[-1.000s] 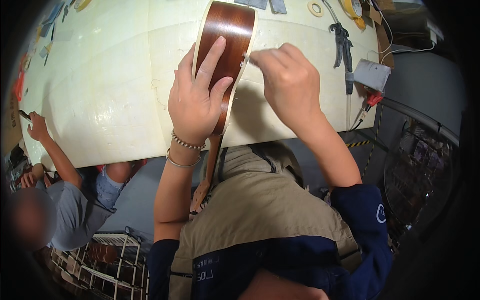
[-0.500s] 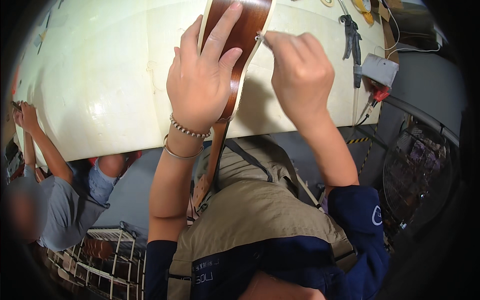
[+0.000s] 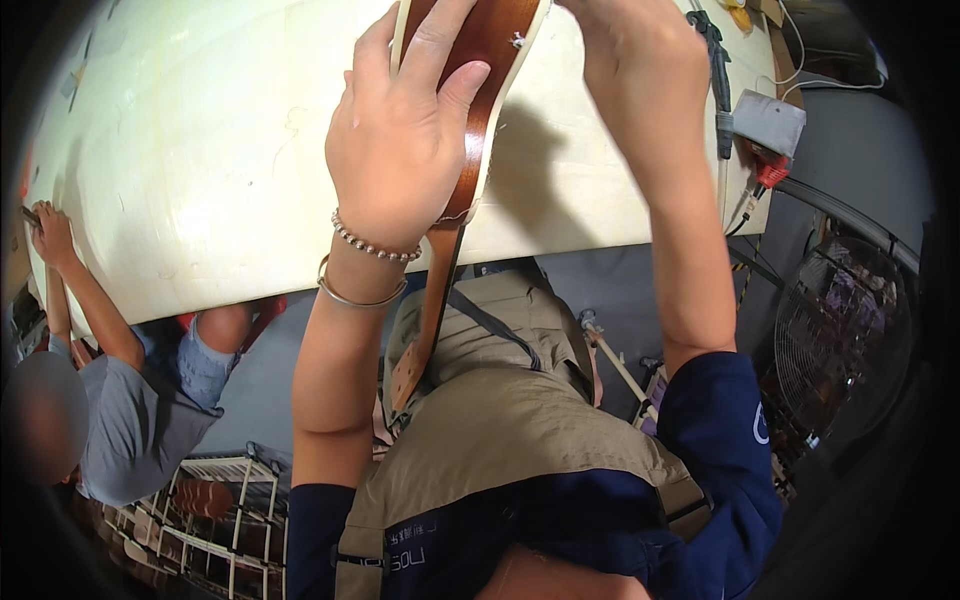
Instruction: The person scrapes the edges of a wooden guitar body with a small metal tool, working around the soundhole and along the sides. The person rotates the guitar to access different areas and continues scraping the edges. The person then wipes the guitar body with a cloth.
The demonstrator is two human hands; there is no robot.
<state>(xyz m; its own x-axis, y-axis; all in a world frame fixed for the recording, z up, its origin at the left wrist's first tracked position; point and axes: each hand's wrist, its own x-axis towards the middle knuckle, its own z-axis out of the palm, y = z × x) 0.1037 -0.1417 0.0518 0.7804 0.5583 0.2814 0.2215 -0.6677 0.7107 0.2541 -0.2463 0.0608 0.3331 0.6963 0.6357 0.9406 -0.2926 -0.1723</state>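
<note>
A small guitar-like instrument lies with its glossy brown body (image 3: pixel 502 55) on the pale table, pale binding running along the edge. Its wooden neck (image 3: pixel 440 290) points back to my lap, and the headstock (image 3: pixel 405 378) rests near my apron. Spread flat on the body, my left hand (image 3: pixel 400 150) has its fingers apart and grips nothing. My right hand (image 3: pixel 650 60) is bent beyond the right-hand edge, its fingers curled toward the binding and partly cut off by the top of the view. What it pinches cannot be made out. A white shaving (image 3: pixel 519 41) sits by the binding.
On the pale table (image 3: pixel 230 170), a black tool with a hose (image 3: pixel 722 100) lies at the right, near a grey box (image 3: pixel 770 120) with a red plug. A caged fan (image 3: pixel 845 340) stands right. Another person (image 3: pixel 150 420) works at left, by a rack (image 3: pixel 230 510).
My right hand has moved up and to the right, away from the white shaving, which stays on the body. The left hand stays flat on the instrument.
</note>
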